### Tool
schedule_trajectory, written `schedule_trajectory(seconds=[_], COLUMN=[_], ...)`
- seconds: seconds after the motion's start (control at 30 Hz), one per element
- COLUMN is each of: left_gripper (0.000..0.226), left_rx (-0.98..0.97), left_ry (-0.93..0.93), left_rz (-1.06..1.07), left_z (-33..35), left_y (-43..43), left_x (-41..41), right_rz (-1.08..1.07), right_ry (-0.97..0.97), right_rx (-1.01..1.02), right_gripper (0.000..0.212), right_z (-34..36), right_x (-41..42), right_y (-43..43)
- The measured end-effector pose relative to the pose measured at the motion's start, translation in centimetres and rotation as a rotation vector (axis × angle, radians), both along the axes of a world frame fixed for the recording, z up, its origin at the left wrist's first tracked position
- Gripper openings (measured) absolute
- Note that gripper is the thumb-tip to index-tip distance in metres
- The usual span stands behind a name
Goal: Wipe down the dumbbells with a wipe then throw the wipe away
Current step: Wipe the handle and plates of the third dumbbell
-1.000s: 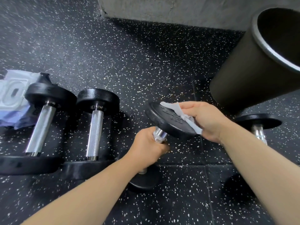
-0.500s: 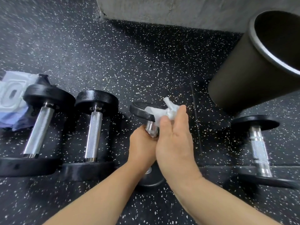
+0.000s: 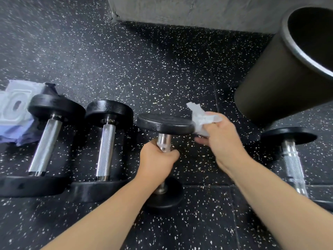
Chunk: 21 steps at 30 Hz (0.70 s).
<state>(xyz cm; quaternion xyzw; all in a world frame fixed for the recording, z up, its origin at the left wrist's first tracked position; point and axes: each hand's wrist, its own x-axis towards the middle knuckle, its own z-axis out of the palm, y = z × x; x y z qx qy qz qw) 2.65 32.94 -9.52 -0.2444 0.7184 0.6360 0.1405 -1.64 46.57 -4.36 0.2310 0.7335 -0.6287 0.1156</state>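
A black dumbbell (image 3: 164, 123) with a chrome handle stands tilted in the middle of the floor. My left hand (image 3: 157, 159) grips its handle just below the upper head. My right hand (image 3: 220, 139) holds a crumpled white wipe (image 3: 201, 118) against the right edge of that upper head. Two more dumbbells lie to the left, the far one (image 3: 46, 141) and the near one (image 3: 106, 141). Another dumbbell (image 3: 291, 156) lies at the right. A black round bin (image 3: 281, 80) with a metal rim stands open at the upper right.
A white and lilac pack of wipes (image 3: 16, 112) lies at the far left behind the leftmost dumbbell. A grey concrete block (image 3: 189, 9) runs along the back. The floor is black speckled rubber matting (image 3: 144, 69).
My right hand has swung the wipe from in front of the handle out to the right edge of the upper head. The dumbbell head has tipped flatter toward me.
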Motion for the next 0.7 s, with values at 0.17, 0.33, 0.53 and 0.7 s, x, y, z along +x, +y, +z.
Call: schedule_trajectory(seconds=[0.17, 0.33, 0.53, 0.7], left_gripper=[0.017, 0.031, 0.029, 0.026], left_rx=[0.036, 0.027, 0.036, 0.040], left_ry=[0.033, 0.042, 0.045, 0.053], left_rz=[-0.151, -0.203, -0.228, -0.251], left_z=[0.8, 0.7, 0.6, 0.7], left_y=[-0.5, -0.5, -0.6, -0.6], left_x=[0.4, 0.2, 0.2, 0.5], right_rz=[0.180, 0.618, 0.722, 0.667], right_ry=[0.294, 0.222, 0.169, 0.231], right_rx=[0.298, 0.456, 0.335, 0.108], right_gripper=[0.024, 0.025, 0.020, 0.024], right_z=[2.9, 3.4, 4.4, 6.6], right_x=[-1.5, -1.6, -1.0, 0.6], right_y=[2.2, 1.2, 2.0, 1.2])
